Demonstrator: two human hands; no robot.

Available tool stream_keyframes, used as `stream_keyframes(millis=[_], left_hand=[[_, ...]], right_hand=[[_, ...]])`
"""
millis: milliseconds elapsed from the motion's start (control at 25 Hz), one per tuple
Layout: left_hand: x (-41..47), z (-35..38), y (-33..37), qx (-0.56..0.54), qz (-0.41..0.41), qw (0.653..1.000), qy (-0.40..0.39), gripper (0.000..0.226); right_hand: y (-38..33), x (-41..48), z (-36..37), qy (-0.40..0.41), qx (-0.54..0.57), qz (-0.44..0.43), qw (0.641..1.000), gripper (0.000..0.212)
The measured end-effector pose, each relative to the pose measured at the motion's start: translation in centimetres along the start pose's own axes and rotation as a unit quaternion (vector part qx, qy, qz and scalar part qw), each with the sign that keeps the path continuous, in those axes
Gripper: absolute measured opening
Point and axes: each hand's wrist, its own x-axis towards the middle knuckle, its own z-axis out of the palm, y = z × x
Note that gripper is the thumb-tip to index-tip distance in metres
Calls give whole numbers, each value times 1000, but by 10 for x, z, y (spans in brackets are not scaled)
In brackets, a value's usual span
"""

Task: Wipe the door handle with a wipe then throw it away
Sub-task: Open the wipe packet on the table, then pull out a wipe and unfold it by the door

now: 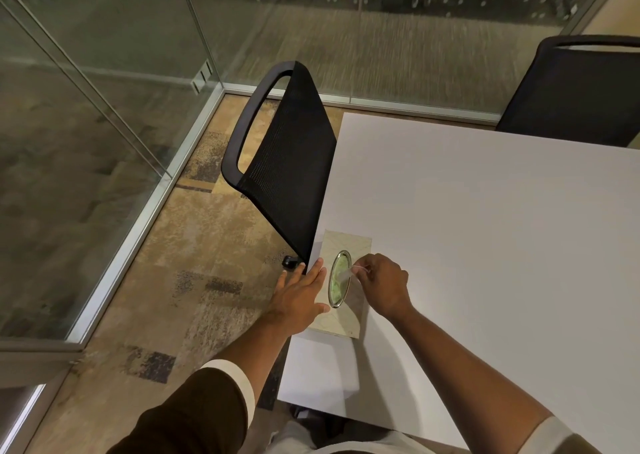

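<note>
A flat beige wipe box (356,245) with an oval metal-rimmed opening lies at the near left corner of the white table (485,245). My left hand (301,294) rests flat on the box's left side, fingers spread. My right hand (384,285) hovers over the opening and pinches the tip of a white wipe (346,274) that sticks out of it. No door handle is in view.
A black mesh chair (287,162) stands pushed against the table's left edge, close to the box. A second black chair (575,89) is at the far right. Glass walls (104,107) with metal frames close off the left and far sides. Patterned carpet covers the floor.
</note>
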Motion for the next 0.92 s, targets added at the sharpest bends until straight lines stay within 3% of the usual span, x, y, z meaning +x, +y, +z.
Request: stream_keyframes(millis=[200,360,480,600,680,760,840,920], left_hand=[[-3,-5,6,4,-10,1000,-1,88],[-5,-9,12,-8,-15,1000,0,87],[-8,-10,16,-20,-17,1000,13,86],[-14,-12,24,-141,-4,986,85,76],[-20,-17,32,-311,-38,936,159,63],[-28,-24,38,-456,-94,860,210,61],[-37,-29,43,-514,-104,811,261,66],[-49,-34,46,-530,-94,785,307,69]], right_hand=[[-6,-15,-15,17,53,-12,998,24],[-24,-18,-36,42,150,-41,987,19],[-38,-18,-54,17,233,-49,971,17],[-45,-19,-66,-6,296,-47,954,17],[-48,-19,-73,-17,327,-49,944,17],[-53,-19,-76,-27,346,-53,937,17],[-57,-18,-76,-38,347,-56,936,17],[-62,-19,-73,-55,342,-68,936,18]])
